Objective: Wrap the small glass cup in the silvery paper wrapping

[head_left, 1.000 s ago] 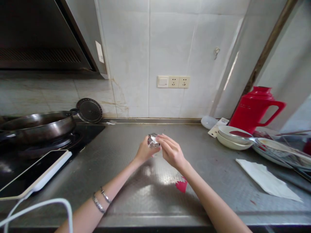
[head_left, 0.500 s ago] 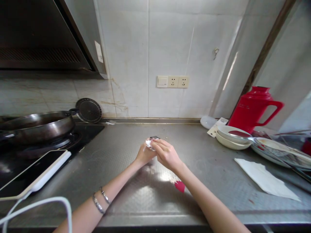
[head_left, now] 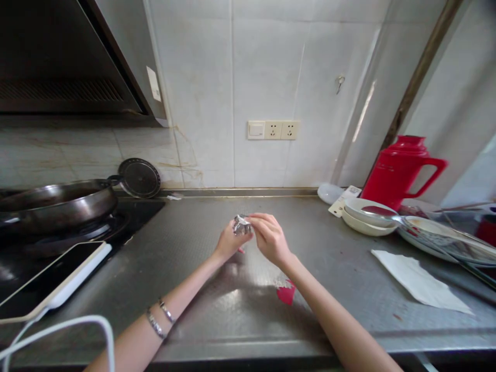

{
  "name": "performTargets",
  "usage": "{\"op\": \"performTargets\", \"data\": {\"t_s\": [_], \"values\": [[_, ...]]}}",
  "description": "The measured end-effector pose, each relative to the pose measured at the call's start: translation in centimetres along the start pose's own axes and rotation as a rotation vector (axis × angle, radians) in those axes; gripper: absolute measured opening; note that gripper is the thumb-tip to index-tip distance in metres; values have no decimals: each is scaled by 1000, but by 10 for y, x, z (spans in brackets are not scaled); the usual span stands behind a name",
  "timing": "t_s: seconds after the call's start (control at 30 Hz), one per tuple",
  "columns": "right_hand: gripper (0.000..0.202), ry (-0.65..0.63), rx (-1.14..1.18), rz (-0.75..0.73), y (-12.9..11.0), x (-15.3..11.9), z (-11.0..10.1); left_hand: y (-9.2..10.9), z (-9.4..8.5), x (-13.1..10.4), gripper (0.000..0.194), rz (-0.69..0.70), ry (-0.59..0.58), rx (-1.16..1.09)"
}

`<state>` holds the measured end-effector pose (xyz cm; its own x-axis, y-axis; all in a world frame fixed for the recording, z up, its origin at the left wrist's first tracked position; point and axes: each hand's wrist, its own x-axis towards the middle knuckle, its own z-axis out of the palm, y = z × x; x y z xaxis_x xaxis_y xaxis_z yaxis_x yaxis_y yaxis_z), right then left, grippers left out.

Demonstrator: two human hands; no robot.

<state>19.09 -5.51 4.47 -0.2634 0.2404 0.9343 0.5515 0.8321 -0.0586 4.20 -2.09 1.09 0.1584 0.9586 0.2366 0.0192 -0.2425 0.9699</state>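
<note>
Foil (head_left: 242, 225), or something as silvery and crumpled, showed more of its top than it had 0.5 s earlier, when a white bit lay over part of it at the fingertips. It sat in the left hand (head_left: 228, 242), which was wrapped around it above the middle of the steel counter (head_left: 186, 248). The right hand (head_left: 272, 239) had shifted to the right edge of the foil, thumb and fingers brought together — whether they nipped it or only touched it, I could not tell. That shift suggested close work at the top, the left steadying and the right picking or rubbing, with the foil held up rather than set down. Nearer the camera, 1 red scrap (head_left: 285, 294) with a ragged pale border lay on the counter. Farther right were 1 white paper sheet (head_left: 418, 281), 2 nested bowls (head_left: 366, 227) and 1 red flask (head_left: 399, 168).
</note>
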Motion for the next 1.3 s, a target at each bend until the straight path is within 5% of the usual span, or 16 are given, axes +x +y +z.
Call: {"op": "performTargets", "data": {"t_s": [0.1,0.23,0.57,0.97,1.2,1.3], "values": [[23,106,21,208,8,4,-4,7,3,-3,54,-32,-31,16],[22,107,92,305,13,3,1,12,6,-7,56,-55,-61,14],[28,-58,80,188,11,-6,6,16,4,-8,56,-53,-62,-21],[22,-81,161,196,5,-3,5,15,0,-4,52,-72,-23,-39],[25,132,200,576,21,2,5,10,-4,-2,53,-101,-28,-30],[32,76,293,706,35,-3,16,5,-4,-2,55,-73,-49,-3]]}}
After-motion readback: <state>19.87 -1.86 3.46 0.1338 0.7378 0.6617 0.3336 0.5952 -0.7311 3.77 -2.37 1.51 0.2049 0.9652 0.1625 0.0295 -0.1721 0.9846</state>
